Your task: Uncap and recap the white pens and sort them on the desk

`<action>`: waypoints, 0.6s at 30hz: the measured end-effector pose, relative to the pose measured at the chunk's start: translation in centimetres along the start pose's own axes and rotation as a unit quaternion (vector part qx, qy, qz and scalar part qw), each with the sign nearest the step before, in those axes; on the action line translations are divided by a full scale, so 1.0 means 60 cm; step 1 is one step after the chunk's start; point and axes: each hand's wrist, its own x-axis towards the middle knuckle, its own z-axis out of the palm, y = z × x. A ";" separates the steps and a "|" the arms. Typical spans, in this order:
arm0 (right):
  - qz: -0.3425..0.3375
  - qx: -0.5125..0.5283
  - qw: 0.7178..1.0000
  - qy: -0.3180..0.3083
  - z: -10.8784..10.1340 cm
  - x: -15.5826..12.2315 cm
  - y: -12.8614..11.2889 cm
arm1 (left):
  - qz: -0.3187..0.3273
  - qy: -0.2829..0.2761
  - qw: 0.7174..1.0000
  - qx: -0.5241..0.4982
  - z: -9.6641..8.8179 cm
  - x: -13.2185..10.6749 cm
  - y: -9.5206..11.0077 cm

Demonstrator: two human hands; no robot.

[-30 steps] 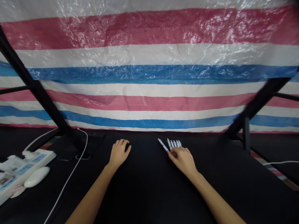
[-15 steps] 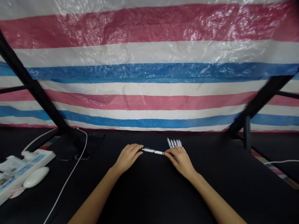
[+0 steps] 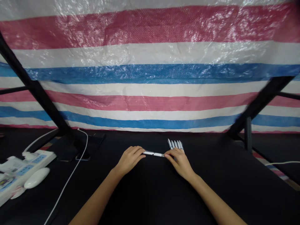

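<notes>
A white pen (image 3: 153, 153) lies level just above the black table (image 3: 150, 193), held at both ends. My left hand (image 3: 129, 159) pinches its left end with curled fingers. My right hand (image 3: 178, 161) pinches its right end. Just behind my right hand, several more white pens (image 3: 175, 144) lie side by side in a row on the table, their tips pointing away from me.
A white power strip (image 3: 22, 165) with a white cable (image 3: 67, 181), a white mouse (image 3: 37, 177) and a dark phone (image 3: 87, 147) sit at the left. Black frame bars (image 3: 35, 89) slant up on both sides. A striped tarp (image 3: 150, 68) hangs behind.
My right hand picked one pen out of the row and turned it sideways. My left hand moved right and took hold of its free end.
</notes>
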 end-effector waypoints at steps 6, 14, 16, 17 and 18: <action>0.026 0.045 0.999 0.008 0.005 0.001 0.002 | -0.001 0.017 1.000 -0.015 0.004 -0.002 -0.003; 0.014 0.073 0.997 -0.020 0.008 0.002 0.007 | -0.105 -0.018 0.991 -0.080 0.011 -0.005 -0.013; 0.001 0.062 0.998 -0.020 0.008 0.000 0.006 | -0.120 -0.037 0.988 -0.091 0.009 -0.003 -0.012; -0.007 0.056 0.998 -0.017 0.008 0.000 0.005 | -0.124 -0.046 0.987 -0.094 0.007 -0.001 -0.011; -0.014 0.049 0.999 -0.013 0.009 -0.001 0.004 | -0.128 -0.055 0.986 -0.095 0.005 0.000 -0.010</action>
